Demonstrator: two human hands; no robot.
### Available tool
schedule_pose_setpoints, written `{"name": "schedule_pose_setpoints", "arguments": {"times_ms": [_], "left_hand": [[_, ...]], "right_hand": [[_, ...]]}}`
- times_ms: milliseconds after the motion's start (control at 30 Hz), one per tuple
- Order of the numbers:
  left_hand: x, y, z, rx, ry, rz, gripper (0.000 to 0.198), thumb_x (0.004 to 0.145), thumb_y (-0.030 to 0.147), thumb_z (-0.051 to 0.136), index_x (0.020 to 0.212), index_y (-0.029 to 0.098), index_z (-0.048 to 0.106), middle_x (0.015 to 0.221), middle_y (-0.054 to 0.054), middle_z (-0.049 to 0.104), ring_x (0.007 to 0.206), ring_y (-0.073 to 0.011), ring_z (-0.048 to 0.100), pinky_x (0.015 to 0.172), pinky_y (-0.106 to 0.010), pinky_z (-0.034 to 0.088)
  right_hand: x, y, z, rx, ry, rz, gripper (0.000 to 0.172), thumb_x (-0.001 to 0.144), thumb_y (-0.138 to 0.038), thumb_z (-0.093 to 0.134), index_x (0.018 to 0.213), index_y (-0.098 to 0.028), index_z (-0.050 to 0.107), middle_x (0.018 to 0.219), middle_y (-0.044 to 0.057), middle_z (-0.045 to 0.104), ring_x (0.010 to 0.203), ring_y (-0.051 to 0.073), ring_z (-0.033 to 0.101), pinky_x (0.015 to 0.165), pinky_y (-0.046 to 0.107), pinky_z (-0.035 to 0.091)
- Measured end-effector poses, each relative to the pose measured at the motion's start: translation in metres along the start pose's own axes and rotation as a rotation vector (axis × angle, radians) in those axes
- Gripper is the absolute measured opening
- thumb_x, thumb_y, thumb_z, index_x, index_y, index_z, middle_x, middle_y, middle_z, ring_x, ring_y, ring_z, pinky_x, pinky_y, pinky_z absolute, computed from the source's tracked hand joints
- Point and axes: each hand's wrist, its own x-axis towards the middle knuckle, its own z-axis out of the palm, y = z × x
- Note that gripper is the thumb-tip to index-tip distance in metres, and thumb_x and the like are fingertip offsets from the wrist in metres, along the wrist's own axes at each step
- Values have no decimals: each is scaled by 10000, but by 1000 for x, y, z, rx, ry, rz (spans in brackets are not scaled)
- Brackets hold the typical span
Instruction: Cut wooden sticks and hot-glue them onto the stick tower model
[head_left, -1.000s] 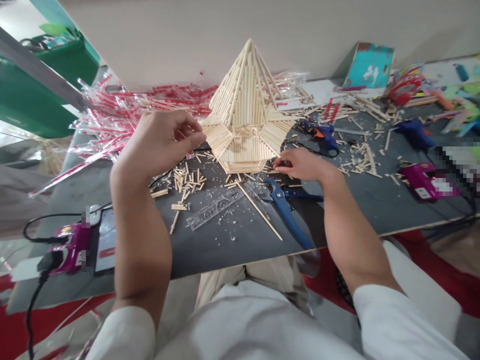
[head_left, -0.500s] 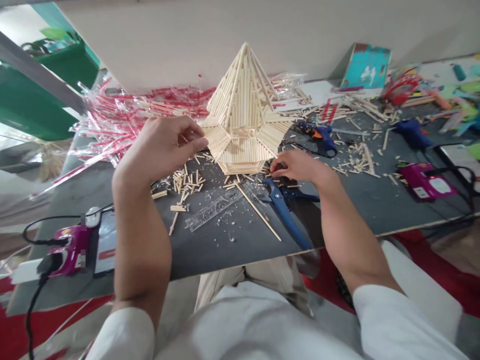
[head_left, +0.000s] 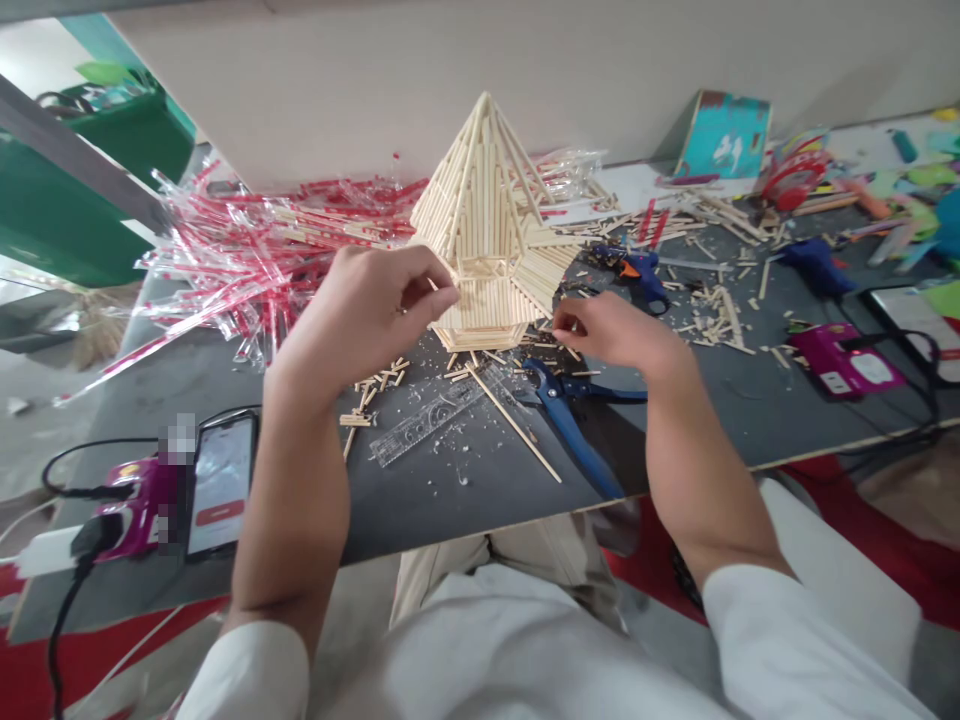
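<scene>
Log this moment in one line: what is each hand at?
left hand: fingers on stick model | right hand: near stick model, blue cutters

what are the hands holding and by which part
The left hand seems to pinch a thin stick at its fingertips beside the stick model; the right hand shows nothing clearly held at its fingertips.

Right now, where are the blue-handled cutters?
The blue-handled cutters lie on the dark tabletop in the head view, just below the right hand, with a clear ruler and long wooden stick to their left.
</scene>
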Motion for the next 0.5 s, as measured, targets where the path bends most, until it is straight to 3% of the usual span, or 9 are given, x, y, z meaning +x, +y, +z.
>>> {"name": "schedule_pose_setpoints", "arguments": {"times_ms": [100,200,333,433,500], "left_hand": [[2,6,11,-39,-36,83,129,928,248,631,928,183,741,762,-7,736,690,-137,650,670,-275,435],[4,17,25,-82,-64,145,178,977,242,569,957,167,729,847,-36,753,754,-150,671,700,-282,449],[6,33,43,-139,-158,185,286,1046,327,483,1083,150,705,938,-72,755,812,-170,679,712,-293,450],[6,40,51,-243,-259,220,297,1057,345,470,1079,150,694,876,-64,739,773,-158,671,695,-283,454],[5,41,54,-283,-268,216,255,1046,291,483,1032,141,688,842,-63,730,742,-146,665,682,-276,452]], "right_hand": [[-21,7,-25,139,48,50,176,925,-367,623,938,-207,694,872,57,753,788,212,690,711,341,482],[-45,-3,-54,145,100,108,183,916,-408,654,937,-249,741,892,48,772,782,238,696,710,381,487],[-61,-43,-87,178,106,-80,186,911,-419,668,954,-276,779,958,27,786,830,245,712,734,391,501],[-54,-72,-99,217,82,-195,151,911,-346,645,940,-283,780,913,7,780,791,217,705,698,366,495],[-46,-85,-102,207,96,-225,152,912,-321,635,924,-285,782,899,4,778,777,214,699,686,367,486]]}}
